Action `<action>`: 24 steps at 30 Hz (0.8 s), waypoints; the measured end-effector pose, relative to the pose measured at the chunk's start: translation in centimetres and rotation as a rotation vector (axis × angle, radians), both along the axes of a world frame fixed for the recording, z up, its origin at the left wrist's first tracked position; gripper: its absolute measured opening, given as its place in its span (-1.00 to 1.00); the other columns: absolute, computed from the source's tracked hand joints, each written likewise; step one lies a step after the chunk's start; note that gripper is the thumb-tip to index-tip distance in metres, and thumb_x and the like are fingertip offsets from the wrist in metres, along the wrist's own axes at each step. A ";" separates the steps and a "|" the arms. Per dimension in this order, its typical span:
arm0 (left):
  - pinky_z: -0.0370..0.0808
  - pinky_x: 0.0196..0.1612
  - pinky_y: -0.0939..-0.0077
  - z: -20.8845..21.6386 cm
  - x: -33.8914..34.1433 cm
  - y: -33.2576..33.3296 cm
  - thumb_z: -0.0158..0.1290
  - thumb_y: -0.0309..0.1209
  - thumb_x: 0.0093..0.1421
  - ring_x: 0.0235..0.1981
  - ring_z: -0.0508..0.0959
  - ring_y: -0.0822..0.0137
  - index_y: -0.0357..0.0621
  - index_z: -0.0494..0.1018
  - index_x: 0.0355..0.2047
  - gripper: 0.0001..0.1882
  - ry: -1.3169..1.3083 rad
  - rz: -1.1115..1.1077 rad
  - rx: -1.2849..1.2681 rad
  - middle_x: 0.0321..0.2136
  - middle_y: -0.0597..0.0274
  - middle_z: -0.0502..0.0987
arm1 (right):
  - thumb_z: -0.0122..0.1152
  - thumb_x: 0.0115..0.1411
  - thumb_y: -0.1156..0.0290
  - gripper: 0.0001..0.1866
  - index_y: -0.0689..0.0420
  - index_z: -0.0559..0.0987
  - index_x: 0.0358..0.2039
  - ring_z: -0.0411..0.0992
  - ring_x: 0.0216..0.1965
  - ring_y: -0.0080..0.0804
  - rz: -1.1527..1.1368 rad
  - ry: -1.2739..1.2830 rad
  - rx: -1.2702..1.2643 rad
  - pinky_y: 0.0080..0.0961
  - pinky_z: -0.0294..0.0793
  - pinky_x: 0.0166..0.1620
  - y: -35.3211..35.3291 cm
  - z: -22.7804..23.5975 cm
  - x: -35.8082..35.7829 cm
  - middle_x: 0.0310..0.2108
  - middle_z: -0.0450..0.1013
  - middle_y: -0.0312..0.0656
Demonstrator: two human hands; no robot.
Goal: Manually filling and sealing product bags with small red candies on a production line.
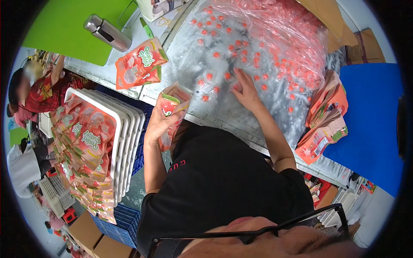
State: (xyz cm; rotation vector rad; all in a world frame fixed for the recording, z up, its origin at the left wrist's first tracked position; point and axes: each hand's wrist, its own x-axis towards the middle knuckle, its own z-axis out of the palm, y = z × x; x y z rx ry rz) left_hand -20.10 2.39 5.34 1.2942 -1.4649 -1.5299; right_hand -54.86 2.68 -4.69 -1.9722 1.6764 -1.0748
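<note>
Pinched upright in my left hand (158, 124) is a red and green pouch (171, 104), held at the table's near edge with its top spread apart. My right hand (247, 92) reaches over the table, fingers and thumb apart, beside small clear packets (216, 55) with red centres. Nothing shows between its fingers, though the fingertips are close to the packets. A heap of the same packets lies farther right, partly under clear plastic (297, 26). To the left of the held pouch, another pouch (141, 64) lies flat.
Stacked white trays (129, 129) stand at my left, the top one full of pouches (92, 133). More pouches (325, 124) lean at the table's right edge by a blue panel (370, 124). A steel flask (107, 33) and a green-handled tool (146, 28) lie far left. People are beyond the trays.
</note>
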 end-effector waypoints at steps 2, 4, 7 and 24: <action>0.36 0.25 0.38 0.0 -0.4 0.1 0.21 -0.56 -0.01 0.07 0.51 0.36 -0.21 0.30 0.29 -0.23 0.047 0.018 0.017 -0.03 0.21 0.56 | 0.39 0.14 0.51 -0.27 0.07 0.40 0.35 0.34 0.23 -0.03 -0.018 -0.035 0.089 -0.20 0.31 0.31 1.0 -0.2 -1.3 0.22 0.38 -0.05; 0.37 0.25 0.38 0.1 -0.6 0.1 0.19 -0.58 0.00 0.07 0.51 0.36 -0.21 0.29 0.29 -0.23 0.052 0.023 0.017 -0.02 0.21 0.56 | 0.41 0.14 0.49 -0.30 0.09 0.43 0.32 0.35 0.20 -0.04 -0.043 -0.053 0.134 -0.20 0.32 0.29 2.0 -0.7 -2.5 0.20 0.38 -0.04; 0.40 0.23 0.40 0.3 -0.5 0.0 0.19 -0.59 0.00 0.06 0.52 0.36 -0.19 0.29 0.30 -0.23 0.026 0.018 0.004 -0.02 0.20 0.56 | 0.43 0.13 0.44 -0.37 0.10 0.50 0.24 0.39 0.12 -0.05 -0.093 -0.008 0.100 -0.17 0.35 0.23 3.0 -1.1 -3.6 0.12 0.42 -0.05; 0.41 0.22 0.40 -1.3 0.7 -0.1 0.20 -0.58 0.00 0.08 0.53 0.38 -0.18 0.27 0.32 -0.19 0.047 0.045 0.001 0.03 0.18 0.57 | 0.59 -0.17 -0.17 0.11 -0.05 0.35 0.38 0.15 0.38 0.19 0.017 0.266 0.022 0.12 0.05 0.43 -0.1 1.8 3.4 0.42 0.15 0.03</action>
